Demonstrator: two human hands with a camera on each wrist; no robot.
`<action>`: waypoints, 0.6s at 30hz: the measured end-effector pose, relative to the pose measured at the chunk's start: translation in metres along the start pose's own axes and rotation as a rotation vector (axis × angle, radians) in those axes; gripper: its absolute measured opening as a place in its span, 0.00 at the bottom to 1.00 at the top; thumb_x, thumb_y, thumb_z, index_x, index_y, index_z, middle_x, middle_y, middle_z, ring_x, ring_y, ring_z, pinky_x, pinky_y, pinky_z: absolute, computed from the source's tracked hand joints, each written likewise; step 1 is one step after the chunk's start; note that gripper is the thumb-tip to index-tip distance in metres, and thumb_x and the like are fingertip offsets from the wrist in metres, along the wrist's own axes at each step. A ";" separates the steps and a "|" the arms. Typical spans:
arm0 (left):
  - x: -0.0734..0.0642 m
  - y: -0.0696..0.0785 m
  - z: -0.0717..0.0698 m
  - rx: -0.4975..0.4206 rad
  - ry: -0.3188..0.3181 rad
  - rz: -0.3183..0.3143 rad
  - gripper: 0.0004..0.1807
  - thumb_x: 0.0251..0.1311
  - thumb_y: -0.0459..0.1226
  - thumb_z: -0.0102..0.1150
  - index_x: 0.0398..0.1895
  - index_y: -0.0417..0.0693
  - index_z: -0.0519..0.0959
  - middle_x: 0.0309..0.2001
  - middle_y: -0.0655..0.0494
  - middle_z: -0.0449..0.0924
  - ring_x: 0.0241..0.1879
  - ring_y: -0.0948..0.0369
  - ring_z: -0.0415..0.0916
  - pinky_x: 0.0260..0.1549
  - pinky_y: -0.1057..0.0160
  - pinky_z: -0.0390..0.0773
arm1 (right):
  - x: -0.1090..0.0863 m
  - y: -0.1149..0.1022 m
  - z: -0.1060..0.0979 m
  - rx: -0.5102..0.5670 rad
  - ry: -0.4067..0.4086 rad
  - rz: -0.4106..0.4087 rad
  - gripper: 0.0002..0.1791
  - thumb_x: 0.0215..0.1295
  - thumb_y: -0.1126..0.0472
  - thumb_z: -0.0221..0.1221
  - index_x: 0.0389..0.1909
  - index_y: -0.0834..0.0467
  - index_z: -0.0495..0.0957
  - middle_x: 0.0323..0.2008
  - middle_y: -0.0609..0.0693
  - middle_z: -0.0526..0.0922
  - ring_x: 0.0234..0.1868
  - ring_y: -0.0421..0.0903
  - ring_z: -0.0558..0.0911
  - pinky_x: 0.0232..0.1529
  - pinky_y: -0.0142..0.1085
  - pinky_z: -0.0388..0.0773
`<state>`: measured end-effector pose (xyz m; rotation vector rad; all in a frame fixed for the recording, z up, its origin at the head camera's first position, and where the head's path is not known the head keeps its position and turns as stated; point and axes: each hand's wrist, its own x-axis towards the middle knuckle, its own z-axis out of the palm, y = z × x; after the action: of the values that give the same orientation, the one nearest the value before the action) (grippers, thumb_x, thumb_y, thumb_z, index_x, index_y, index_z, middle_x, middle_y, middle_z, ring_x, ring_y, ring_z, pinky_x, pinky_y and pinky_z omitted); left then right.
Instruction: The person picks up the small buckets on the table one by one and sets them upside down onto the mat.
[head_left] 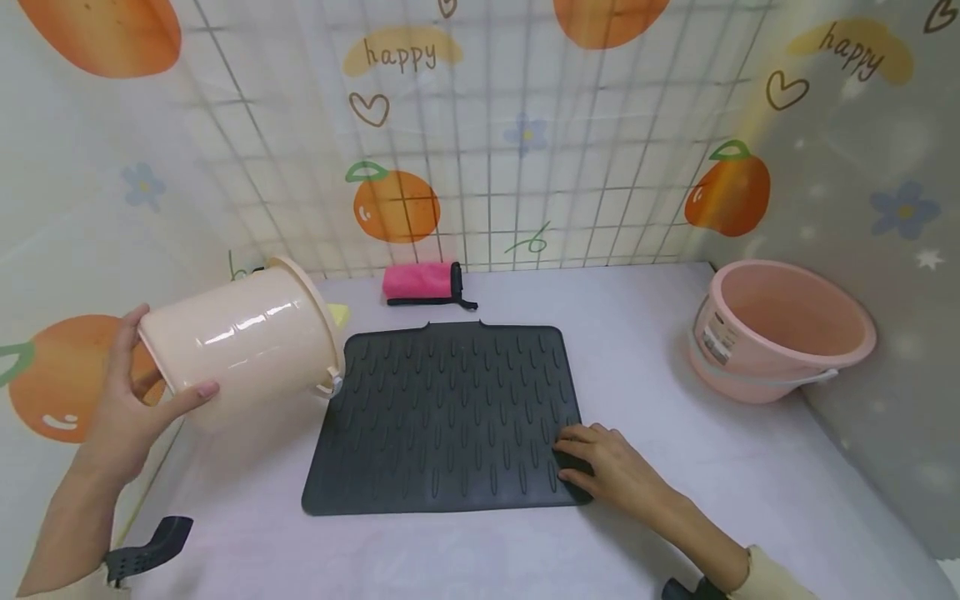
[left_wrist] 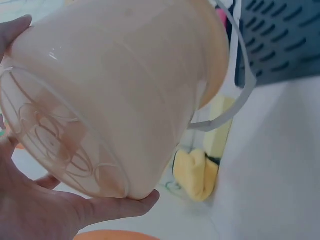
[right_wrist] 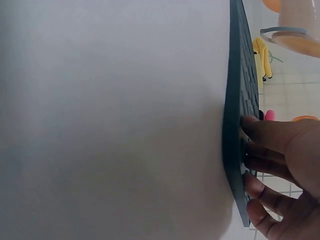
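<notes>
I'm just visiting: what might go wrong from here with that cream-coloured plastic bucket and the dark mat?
The round, cream-coloured plastic bucket is tipped sideways above the table, held near its base by the left grip, so it might slip. Its pale curved handle hangs near the dark grey, rectangular, rubber-like mat and could catch its edge. The right grip rests at the mat's right edge; a nudge might shift the mat.

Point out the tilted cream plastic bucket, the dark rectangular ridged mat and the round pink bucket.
Cream plastic bucket (head_left: 243, 337), head view: side wall.
Dark rectangular mat (head_left: 450, 418), head view: ridged top.
Round pink bucket (head_left: 756, 360), head view: outer wall.
</notes>
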<state>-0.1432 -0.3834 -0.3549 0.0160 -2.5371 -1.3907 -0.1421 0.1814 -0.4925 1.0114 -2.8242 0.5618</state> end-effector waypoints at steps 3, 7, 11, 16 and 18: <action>0.007 0.001 -0.009 0.084 -0.015 0.008 0.60 0.57 0.32 0.69 0.78 0.82 0.39 0.76 0.57 0.37 0.63 0.36 0.48 0.29 0.76 0.75 | 0.000 0.001 0.001 -0.002 0.003 0.002 0.21 0.59 0.55 0.72 0.51 0.59 0.85 0.54 0.50 0.81 0.49 0.47 0.79 0.45 0.45 0.78; 0.018 0.001 -0.019 0.214 0.006 0.031 0.62 0.52 0.37 0.75 0.79 0.78 0.40 0.76 0.45 0.40 0.66 0.36 0.44 0.39 0.52 0.80 | 0.001 0.001 0.004 -0.008 0.015 -0.005 0.21 0.59 0.55 0.72 0.51 0.59 0.85 0.54 0.50 0.81 0.49 0.48 0.79 0.45 0.45 0.79; 0.027 0.001 -0.024 0.317 -0.009 0.018 0.65 0.49 0.44 0.78 0.81 0.73 0.39 0.78 0.40 0.35 0.72 0.34 0.37 0.48 0.18 0.55 | 0.000 0.001 0.004 -0.014 0.033 -0.015 0.21 0.58 0.55 0.72 0.51 0.60 0.84 0.54 0.51 0.81 0.49 0.48 0.79 0.45 0.44 0.79; 0.034 0.005 -0.018 0.356 -0.077 0.027 0.65 0.49 0.48 0.78 0.80 0.75 0.38 0.79 0.41 0.33 0.69 0.31 0.41 0.43 0.21 0.64 | 0.000 0.000 0.004 -0.009 0.040 -0.019 0.21 0.58 0.56 0.72 0.51 0.60 0.85 0.54 0.51 0.81 0.49 0.48 0.80 0.45 0.44 0.79; 0.038 0.007 -0.014 0.348 -0.102 0.045 0.64 0.48 0.47 0.78 0.80 0.77 0.39 0.78 0.41 0.34 0.67 0.32 0.43 0.38 0.25 0.70 | 0.001 0.001 0.004 -0.007 0.040 -0.019 0.20 0.59 0.56 0.72 0.50 0.60 0.85 0.53 0.51 0.81 0.49 0.48 0.79 0.46 0.45 0.79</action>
<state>-0.1765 -0.3957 -0.3338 -0.0507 -2.8130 -0.9416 -0.1432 0.1802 -0.4961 1.0132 -2.7763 0.5628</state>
